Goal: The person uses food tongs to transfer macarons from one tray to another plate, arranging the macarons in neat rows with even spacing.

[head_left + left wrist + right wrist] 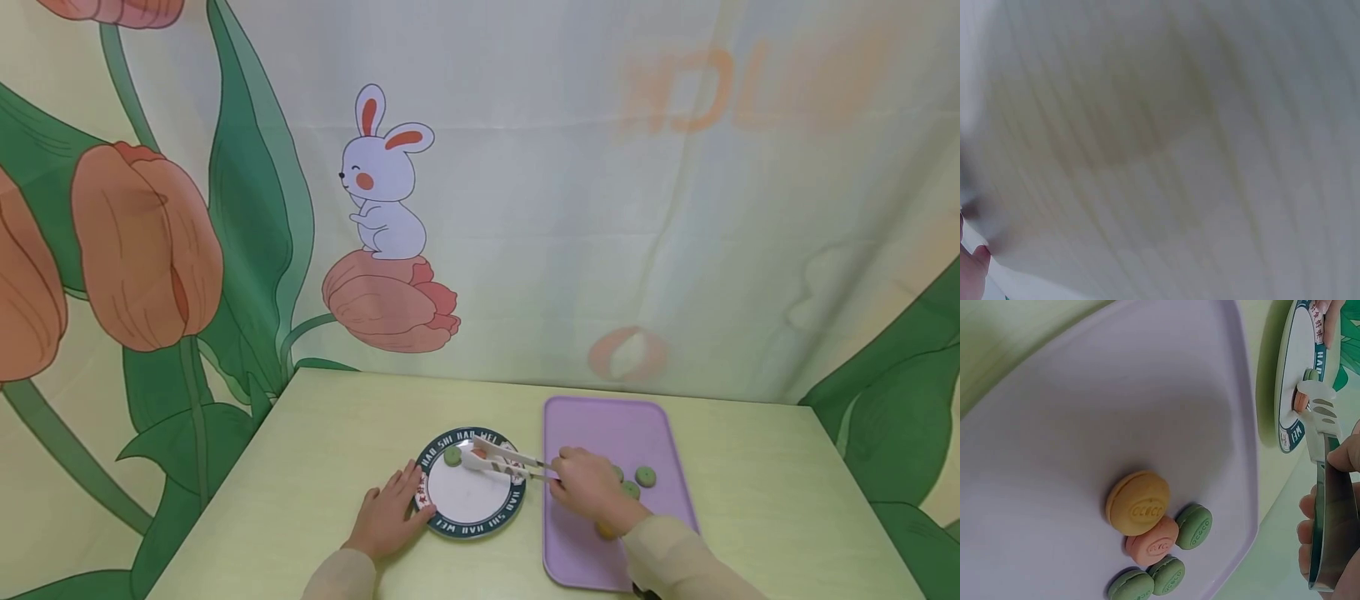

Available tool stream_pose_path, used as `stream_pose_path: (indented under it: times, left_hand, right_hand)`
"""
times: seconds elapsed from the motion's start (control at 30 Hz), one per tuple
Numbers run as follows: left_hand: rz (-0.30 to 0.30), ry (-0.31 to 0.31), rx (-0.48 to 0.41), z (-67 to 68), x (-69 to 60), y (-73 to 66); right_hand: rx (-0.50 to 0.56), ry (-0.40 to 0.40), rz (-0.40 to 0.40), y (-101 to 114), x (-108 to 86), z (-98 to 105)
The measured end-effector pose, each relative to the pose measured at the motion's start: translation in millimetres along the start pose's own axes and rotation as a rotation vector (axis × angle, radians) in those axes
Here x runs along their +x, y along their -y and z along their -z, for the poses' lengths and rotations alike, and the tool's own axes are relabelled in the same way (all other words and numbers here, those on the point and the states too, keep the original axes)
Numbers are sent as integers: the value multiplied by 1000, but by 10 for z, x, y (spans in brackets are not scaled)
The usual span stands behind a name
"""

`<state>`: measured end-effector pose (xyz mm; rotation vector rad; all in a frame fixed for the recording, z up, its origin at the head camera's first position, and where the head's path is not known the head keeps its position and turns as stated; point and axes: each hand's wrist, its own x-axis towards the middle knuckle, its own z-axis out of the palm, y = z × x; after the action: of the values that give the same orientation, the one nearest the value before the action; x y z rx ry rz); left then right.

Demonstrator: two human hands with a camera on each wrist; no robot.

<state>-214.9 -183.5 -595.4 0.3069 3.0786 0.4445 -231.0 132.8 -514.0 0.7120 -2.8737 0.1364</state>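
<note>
My right hand (592, 483) grips metal tongs (1329, 519) with white slotted tips. The tips are around a pink macaron (1300, 401) at the plate, whose rim (501, 521) is dark with white lettering. A green macaron (452, 456) lies on the plate beside the tips. Whether the pink one touches the plate I cannot tell. My left hand (390, 510), fingers extended, rests at the plate's left edge with its thumb on the rim. Pale blurred material fills most of the left wrist view; only a bit of hand (972, 272) shows at its lower left.
A purple tray (562, 550) lies right of the plate, under my right hand. On it sit a large yellow macaron (1138, 503), a pink macaron (1154, 542) and several green macarons (1194, 526). Behind the table (330, 417) hangs a printed curtain (525, 208).
</note>
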Motion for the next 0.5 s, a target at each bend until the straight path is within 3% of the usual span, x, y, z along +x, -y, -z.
stream_pose_path:
  times: [0.5]
  left_hand:
    - [0, -1, -5, -6, -7, -3]
  right_hand:
    - [19, 22, -16, 23, 12, -1]
